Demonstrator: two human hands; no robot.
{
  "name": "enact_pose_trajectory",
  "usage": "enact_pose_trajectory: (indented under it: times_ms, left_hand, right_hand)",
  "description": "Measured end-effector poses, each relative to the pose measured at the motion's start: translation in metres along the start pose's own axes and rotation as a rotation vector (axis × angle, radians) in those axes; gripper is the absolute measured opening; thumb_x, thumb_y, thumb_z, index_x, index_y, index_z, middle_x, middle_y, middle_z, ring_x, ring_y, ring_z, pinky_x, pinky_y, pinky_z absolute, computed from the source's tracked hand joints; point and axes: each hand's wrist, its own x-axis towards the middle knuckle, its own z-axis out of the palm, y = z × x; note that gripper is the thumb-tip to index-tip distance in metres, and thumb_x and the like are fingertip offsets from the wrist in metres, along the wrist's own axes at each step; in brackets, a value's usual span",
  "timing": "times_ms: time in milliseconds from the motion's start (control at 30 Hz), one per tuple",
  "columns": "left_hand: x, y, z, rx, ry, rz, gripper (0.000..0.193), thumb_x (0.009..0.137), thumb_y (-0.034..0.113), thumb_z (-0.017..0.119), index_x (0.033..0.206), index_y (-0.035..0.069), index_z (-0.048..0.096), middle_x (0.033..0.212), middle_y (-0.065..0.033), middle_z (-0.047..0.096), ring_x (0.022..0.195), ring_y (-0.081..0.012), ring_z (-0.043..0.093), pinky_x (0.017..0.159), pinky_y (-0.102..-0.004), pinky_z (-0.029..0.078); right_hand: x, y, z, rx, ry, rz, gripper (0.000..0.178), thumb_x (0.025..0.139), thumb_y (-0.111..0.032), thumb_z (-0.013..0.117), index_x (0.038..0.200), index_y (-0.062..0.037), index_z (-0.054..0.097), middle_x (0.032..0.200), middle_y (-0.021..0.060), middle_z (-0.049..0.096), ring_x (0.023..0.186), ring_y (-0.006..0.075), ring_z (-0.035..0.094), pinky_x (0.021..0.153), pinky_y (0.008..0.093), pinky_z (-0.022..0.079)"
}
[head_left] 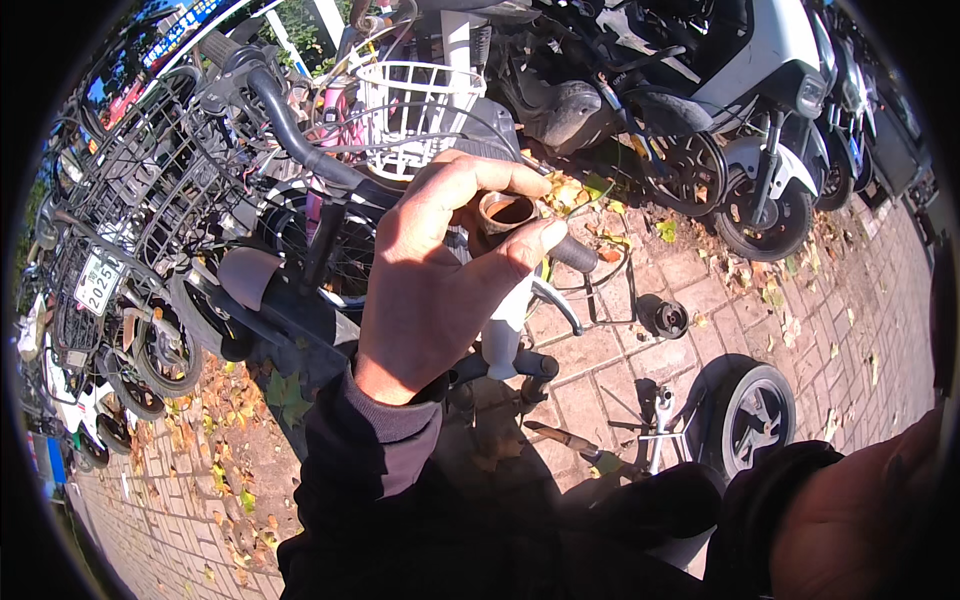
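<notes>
My left hand (425, 250) reaches in from below, thumb and index finger curled around a round metal collar (507, 210) with a rusty brown inside. Below the collar runs a white tube (506, 325); I cannot tell whether the two are one piece. Just right of the fingertips is a dark handlebar grip (575, 254). At the lower right edge my right hand (865, 515) shows only in part, dark and close, its fingers hidden. The nearest thing to it is a small black-spoked wheel (757, 418) on the paving.
On the bricks lie a round black part (669, 318), a metal wrench-like tool (663, 405) and a wooden-handled tool (565, 436). Bicycles with a white basket (415, 115) and a black wire basket (165, 195) crowd the left and back. A white scooter (770, 75) stands far right. Fallen leaves are scattered about.
</notes>
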Motion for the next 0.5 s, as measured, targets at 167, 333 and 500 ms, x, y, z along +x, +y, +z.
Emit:
enact_pose_trajectory:
  times_ms: [167, 333, 500]
  left_hand:
    - [0.001, 0.011, -0.003, 0.013, -0.01, -0.107, 0.023, 0.083, 0.004, 0.077, 0.105, 0.002, 0.07, 0.097, -0.0049, 0.06, 0.085, -0.0108, 0.06, 0.078, -0.0258, 0.048]
    - [0.001, 0.011, -0.002, 0.065, -0.014, -0.095, 0.029, 0.076, -0.008, 0.075, 0.102, 0.002, 0.067, 0.101, -0.0068, 0.061, 0.085, -0.0117, 0.06, 0.076, -0.0262, 0.049]
    - [0.008, 0.014, -0.002, 0.078, -0.023, -0.04, 0.037, 0.07, -0.011, 0.074, 0.104, 0.0, 0.065, 0.101, -0.0089, 0.059, 0.083, -0.0126, 0.058, 0.072, -0.0263, 0.048]
  right_hand:
    - [0.002, 0.025, -0.012, -0.058, 0.072, -0.024, 0.04, 0.103, -0.03, 0.06, 0.126, 0.0026, 0.062, 0.098, 0.0089, 0.062, 0.077, 0.0121, 0.055, 0.063, 0.0242, 0.045]
    - [0.024, 0.044, -0.037, -0.059, 0.122, -0.091, 0.039, 0.103, -0.029, 0.06, 0.126, 0.0023, 0.061, 0.098, 0.0089, 0.062, 0.077, 0.0122, 0.055, 0.062, 0.0242, 0.044]
    - [0.037, 0.029, -0.053, -0.107, 0.23, -0.088, 0.038, 0.103, -0.029, 0.059, 0.125, 0.0021, 0.061, 0.097, 0.009, 0.061, 0.077, 0.0124, 0.055, 0.062, 0.0242, 0.044]
